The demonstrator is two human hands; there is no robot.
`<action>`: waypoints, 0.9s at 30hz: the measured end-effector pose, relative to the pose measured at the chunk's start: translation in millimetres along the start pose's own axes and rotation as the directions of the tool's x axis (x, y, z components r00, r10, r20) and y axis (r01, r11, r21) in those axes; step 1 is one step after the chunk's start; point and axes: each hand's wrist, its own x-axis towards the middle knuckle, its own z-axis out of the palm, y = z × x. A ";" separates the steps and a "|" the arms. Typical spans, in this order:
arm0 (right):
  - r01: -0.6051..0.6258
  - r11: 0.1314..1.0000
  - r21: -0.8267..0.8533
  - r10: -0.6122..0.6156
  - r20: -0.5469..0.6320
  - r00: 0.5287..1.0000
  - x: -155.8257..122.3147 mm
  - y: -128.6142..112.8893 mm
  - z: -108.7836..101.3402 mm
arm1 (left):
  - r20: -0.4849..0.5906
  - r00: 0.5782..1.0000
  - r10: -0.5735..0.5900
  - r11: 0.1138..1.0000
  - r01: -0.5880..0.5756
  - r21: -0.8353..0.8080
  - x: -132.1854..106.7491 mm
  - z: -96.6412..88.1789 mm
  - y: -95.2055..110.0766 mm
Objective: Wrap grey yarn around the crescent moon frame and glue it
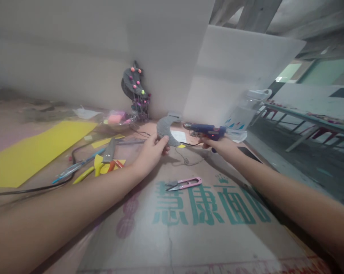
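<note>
My left hand [157, 146] pinches the lower edge of a grey felt crescent moon [166, 127], holding it raised above the table. To the right of it, my right hand [214, 144] is closed on a dark blue hot glue gun [210, 130], whose small red light shows. The glue gun's nozzle points left toward the crescent, with a gap between them. A thin thread [186, 161] curls on the board below. Nearer to me lie pink thread snips [186, 183] with their blades to the left. Part of each hand's fingers is hidden.
Scissors [110, 152] with yellow handles, a blue pen [75, 166] and yellow sheets [43, 152] lie left. A decorated grey moon ornament [134, 83] leans against the wall behind. A clear bottle [247, 110] stands right, near the table edge. A printed board [126, 251] covers the front.
</note>
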 end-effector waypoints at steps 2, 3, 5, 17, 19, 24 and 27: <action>0.040 0.999 0.014 -0.039 -0.019 0.999 -19.1 -1.5 -2.9 | -0.006 1.000 0.001 1.000 -0.001 -0.006 0.2 0.1 0.5; 0.052 0.999 0.008 -0.052 -0.018 0.999 -28.7 -2.8 -3.6 | -0.004 1.000 0.006 1.000 -0.006 0.000 0.5 -0.1 0.5; 0.081 0.997 -0.002 -0.081 -0.005 0.997 -46.5 -7.3 -3.5 | -0.002 1.000 0.017 0.999 -0.017 0.029 1.1 -1.0 0.6; 0.071 0.954 -0.292 -0.054 0.063 0.997 -79.5 -41.7 0.6 | 0.004 1.000 0.028 0.994 -0.029 0.107 0.0 -4.7 1.3; 0.035 0.940 -0.339 -0.025 0.031 0.999 -79.3 -40.2 2.1 | 0.008 1.000 0.026 0.994 -0.026 0.102 -0.2 -4.6 1.1; 0.046 0.931 -0.362 -0.036 0.033 0.999 -80.3 -41.1 2.7 | 0.017 0.999 0.030 0.995 -0.031 0.097 -0.8 -3.6 1.3; 0.072 0.945 -0.319 -0.063 0.038 0.997 -80.2 -39.9 1.6 | 0.013 0.999 0.029 0.995 -0.031 0.096 -2.0 -2.3 2.8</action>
